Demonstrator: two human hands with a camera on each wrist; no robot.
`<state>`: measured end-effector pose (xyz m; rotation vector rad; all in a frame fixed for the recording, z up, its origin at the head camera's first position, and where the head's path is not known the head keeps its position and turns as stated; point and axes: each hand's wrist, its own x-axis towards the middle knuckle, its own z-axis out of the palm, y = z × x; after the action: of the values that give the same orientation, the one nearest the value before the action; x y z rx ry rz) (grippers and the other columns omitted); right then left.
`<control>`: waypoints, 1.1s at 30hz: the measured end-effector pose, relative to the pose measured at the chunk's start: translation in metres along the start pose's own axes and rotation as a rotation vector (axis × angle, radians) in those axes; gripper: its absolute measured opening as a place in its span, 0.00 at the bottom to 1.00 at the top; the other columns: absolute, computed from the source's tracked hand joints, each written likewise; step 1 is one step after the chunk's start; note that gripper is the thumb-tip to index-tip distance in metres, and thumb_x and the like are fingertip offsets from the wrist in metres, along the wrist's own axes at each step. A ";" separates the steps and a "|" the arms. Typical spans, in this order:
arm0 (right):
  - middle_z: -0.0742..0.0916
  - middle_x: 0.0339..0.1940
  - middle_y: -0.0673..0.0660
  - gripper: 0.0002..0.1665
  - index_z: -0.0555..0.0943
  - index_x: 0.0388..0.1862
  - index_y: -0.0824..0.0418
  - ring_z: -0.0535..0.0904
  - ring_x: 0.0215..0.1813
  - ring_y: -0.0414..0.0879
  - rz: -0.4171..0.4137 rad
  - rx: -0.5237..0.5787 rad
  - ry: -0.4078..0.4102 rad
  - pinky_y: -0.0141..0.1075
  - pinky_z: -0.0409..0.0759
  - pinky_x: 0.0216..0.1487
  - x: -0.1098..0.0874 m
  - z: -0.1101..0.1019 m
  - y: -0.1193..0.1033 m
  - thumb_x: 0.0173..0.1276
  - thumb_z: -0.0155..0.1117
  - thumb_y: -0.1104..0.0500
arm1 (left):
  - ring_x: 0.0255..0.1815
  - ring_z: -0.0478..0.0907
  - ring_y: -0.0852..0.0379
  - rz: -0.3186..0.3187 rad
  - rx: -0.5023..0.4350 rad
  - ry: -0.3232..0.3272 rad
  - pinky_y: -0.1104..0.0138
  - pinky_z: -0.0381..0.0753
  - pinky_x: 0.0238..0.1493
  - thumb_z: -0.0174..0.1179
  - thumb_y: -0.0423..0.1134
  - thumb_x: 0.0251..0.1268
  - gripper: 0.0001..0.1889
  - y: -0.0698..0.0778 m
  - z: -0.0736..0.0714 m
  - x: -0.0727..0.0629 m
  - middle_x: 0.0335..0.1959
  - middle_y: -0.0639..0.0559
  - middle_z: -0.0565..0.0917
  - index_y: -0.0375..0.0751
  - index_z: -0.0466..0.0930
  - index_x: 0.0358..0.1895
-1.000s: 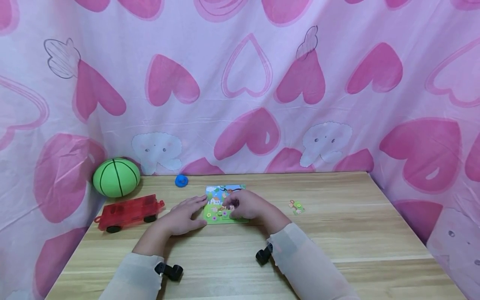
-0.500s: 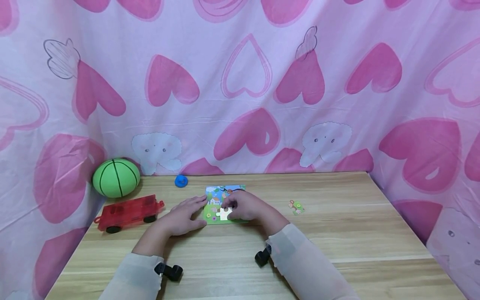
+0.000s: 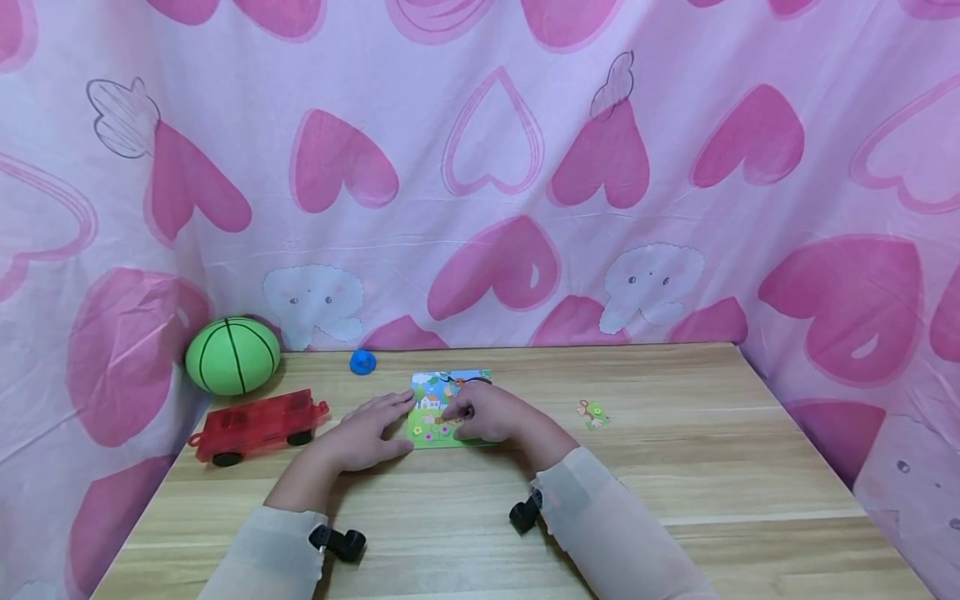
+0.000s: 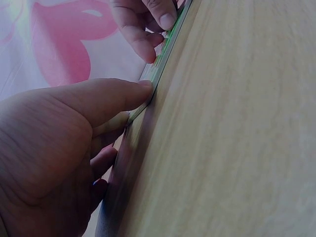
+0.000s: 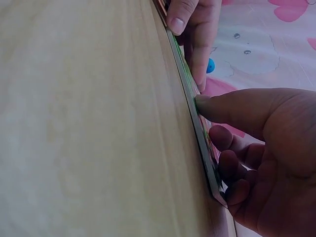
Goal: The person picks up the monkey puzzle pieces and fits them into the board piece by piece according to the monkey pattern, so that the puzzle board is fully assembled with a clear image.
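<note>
A small jigsaw puzzle (image 3: 422,433) lies flat on the table, its picture showing a house, sky, flowers and grass. My left hand (image 3: 369,431) rests at its left side with fairly straight fingers, the thumb (image 4: 138,90) touching the near corner. Over the right half my right hand (image 3: 491,412) has its thumb and index finger on a flowered puzzle piece (image 3: 444,432); the other fingers are curled. That hand hides much of the puzzle's right half. A loose puzzle piece (image 3: 595,414), green with an animal picture, lies further right.
At the left stand a red toy wagon (image 3: 258,423) with black wheels and a green ball (image 3: 233,356). A small blue round toy (image 3: 363,362) sits near the back edge of the wooden table (image 3: 675,467). A pink heart-patterned curtain (image 3: 495,250) hangs behind.
Half a second ago a piece-shaped patch near my right fingertips looked bright white; now it shows flowers and grass. My right index finger looks straighter. The left hand has stayed in place.
</note>
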<state>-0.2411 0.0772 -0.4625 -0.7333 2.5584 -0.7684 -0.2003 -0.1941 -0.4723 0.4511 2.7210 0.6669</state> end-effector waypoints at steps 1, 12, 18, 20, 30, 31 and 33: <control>0.84 0.50 0.42 0.16 0.92 0.54 0.42 0.77 0.53 0.40 0.001 -0.002 -0.002 0.40 0.80 0.63 0.000 0.000 0.000 0.70 0.77 0.55 | 0.91 0.50 0.40 -0.001 0.000 0.000 0.28 0.51 0.84 0.70 0.59 0.70 0.44 0.000 0.000 0.000 0.89 0.57 0.59 0.59 0.61 0.86; 0.87 0.43 0.44 0.18 0.88 0.62 0.51 0.81 0.46 0.43 -0.054 0.152 0.072 0.37 0.83 0.50 -0.009 -0.019 0.001 0.75 0.72 0.55 | 0.91 0.49 0.40 0.003 0.003 0.002 0.28 0.50 0.84 0.69 0.59 0.70 0.44 0.000 -0.001 -0.001 0.89 0.58 0.58 0.59 0.62 0.85; 0.87 0.45 0.45 0.21 0.87 0.65 0.46 0.81 0.48 0.46 0.007 0.156 0.123 0.40 0.84 0.49 -0.037 -0.047 0.016 0.75 0.72 0.51 | 0.91 0.49 0.40 0.004 0.009 0.002 0.28 0.51 0.84 0.69 0.59 0.70 0.44 0.002 0.000 -0.001 0.89 0.58 0.59 0.58 0.62 0.85; 0.87 0.45 0.45 0.21 0.86 0.66 0.48 0.82 0.48 0.46 0.020 0.151 0.131 0.40 0.84 0.49 -0.048 -0.054 0.028 0.76 0.71 0.52 | 0.91 0.49 0.40 0.005 0.012 0.000 0.28 0.51 0.84 0.69 0.59 0.70 0.44 0.003 0.000 -0.002 0.89 0.57 0.59 0.58 0.62 0.85; 0.87 0.49 0.51 0.23 0.84 0.68 0.50 0.81 0.50 0.48 0.191 0.186 0.194 0.39 0.86 0.45 -0.101 -0.080 0.100 0.76 0.72 0.53 | 0.91 0.50 0.39 0.020 0.011 0.004 0.28 0.51 0.83 0.69 0.59 0.70 0.44 0.003 0.000 -0.003 0.89 0.55 0.59 0.56 0.62 0.86; 0.87 0.50 0.51 0.24 0.84 0.68 0.51 0.81 0.51 0.48 0.198 0.188 0.196 0.39 0.86 0.45 -0.106 -0.081 0.107 0.75 0.72 0.53 | 0.91 0.51 0.39 0.021 0.011 0.005 0.27 0.51 0.83 0.69 0.59 0.70 0.44 0.002 0.000 -0.003 0.89 0.55 0.59 0.56 0.62 0.86; 0.87 0.51 0.53 0.25 0.83 0.69 0.54 0.82 0.52 0.48 0.190 0.185 0.202 0.38 0.86 0.47 -0.114 -0.084 0.119 0.75 0.73 0.53 | 0.90 0.51 0.38 0.025 0.007 0.009 0.28 0.51 0.84 0.69 0.58 0.71 0.44 0.002 0.000 -0.003 0.89 0.55 0.59 0.55 0.62 0.85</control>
<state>-0.2346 0.2616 -0.4452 -0.3651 2.6375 -1.0425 -0.1973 -0.1939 -0.4706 0.4862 2.7315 0.6672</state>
